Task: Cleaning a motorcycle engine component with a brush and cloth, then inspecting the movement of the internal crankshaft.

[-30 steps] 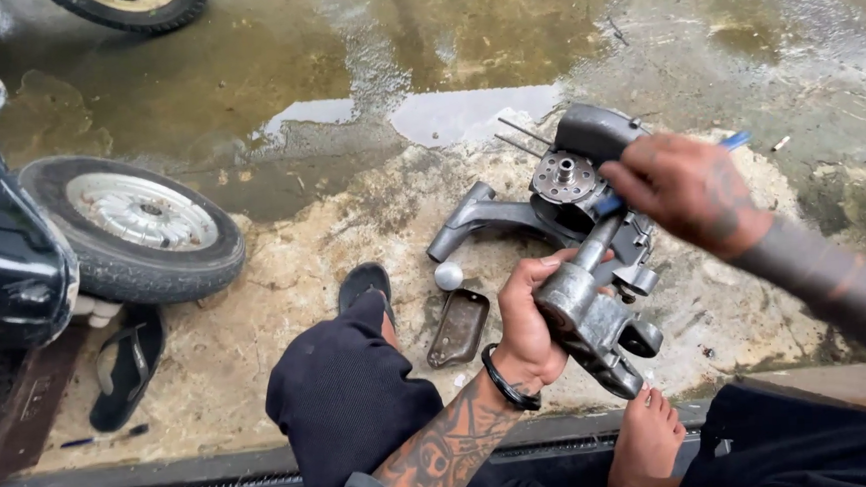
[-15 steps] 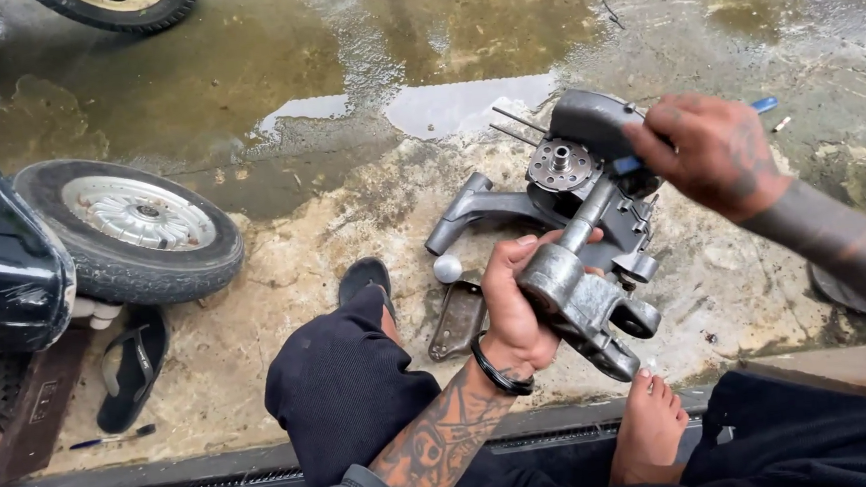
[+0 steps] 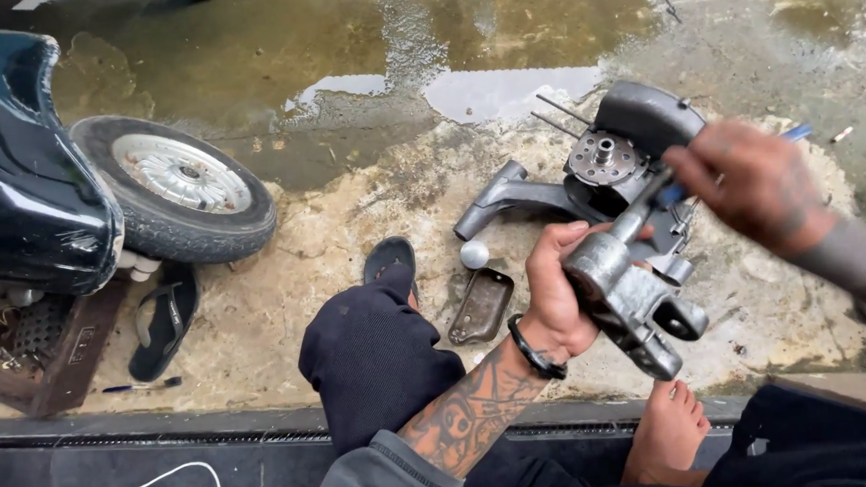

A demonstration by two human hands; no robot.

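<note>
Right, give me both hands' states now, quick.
Left hand: closed around the grey cast-metal engine part, holding it up.
Right hand: closed on a thin blue-handled tool, tip at the part.

two hands [image 3: 556, 286], one wheel [image 3: 181, 185], two sandals [image 3: 162, 320]

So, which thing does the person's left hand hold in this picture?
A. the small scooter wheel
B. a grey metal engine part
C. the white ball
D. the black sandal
B: the left hand is wrapped around the grey metal engine part and lifts it above the ground, while the right hand brings a blue-handled tool to its top end.
</note>
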